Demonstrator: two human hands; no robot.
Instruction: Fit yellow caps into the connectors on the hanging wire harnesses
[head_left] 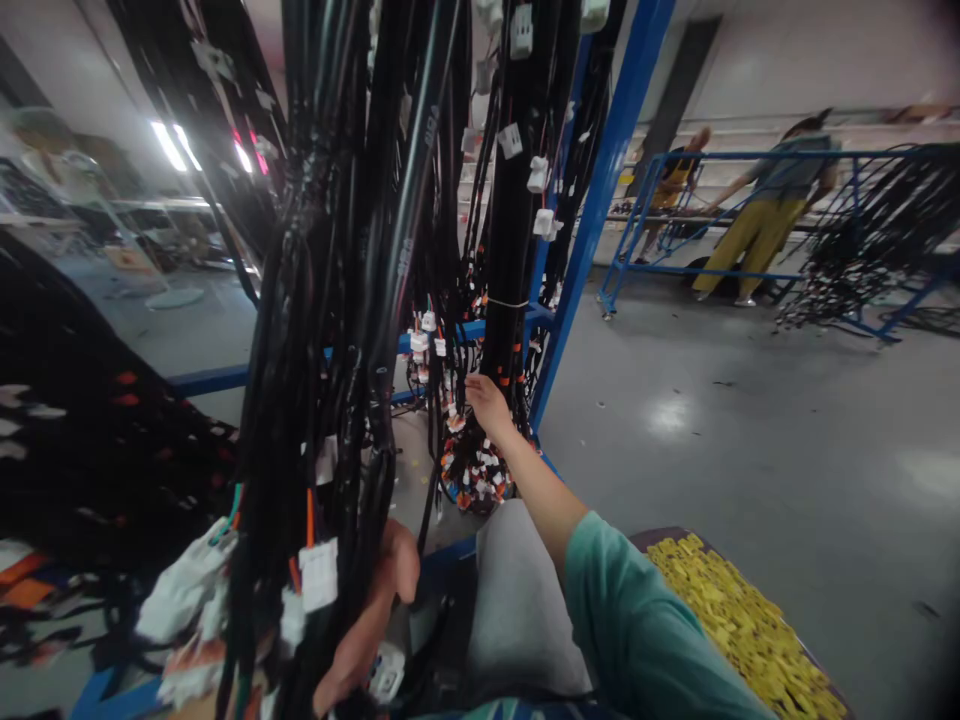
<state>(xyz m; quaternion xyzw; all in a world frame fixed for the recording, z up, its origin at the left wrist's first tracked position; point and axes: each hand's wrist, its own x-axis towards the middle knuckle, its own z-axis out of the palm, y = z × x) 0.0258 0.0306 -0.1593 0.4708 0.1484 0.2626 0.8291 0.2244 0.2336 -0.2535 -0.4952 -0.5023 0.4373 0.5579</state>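
My left hand (375, 610) is wrapped round a thick hanging bundle of black wire harnesses (337, 330), low down near its white connectors (319, 575). Part of that hand is hidden behind the cables. My right hand (487, 405) reaches forward from a teal sleeve, its fingers stretched out to the left beside thin dangling cables. I see nothing held in it, though the fingertips are small in view. Just behind it hangs another tied black harness bundle (504, 330), with a cluster of orange and white connectors (476, 470) at its lower end.
A blue metal frame (600, 200) stands around the hanging bundles. More black harnesses (97, 420) spread at left. A container of yellow pieces (735, 625) sits at lower right. Two people work beyond a blue rack (720, 270), with cables (885, 230) on it.
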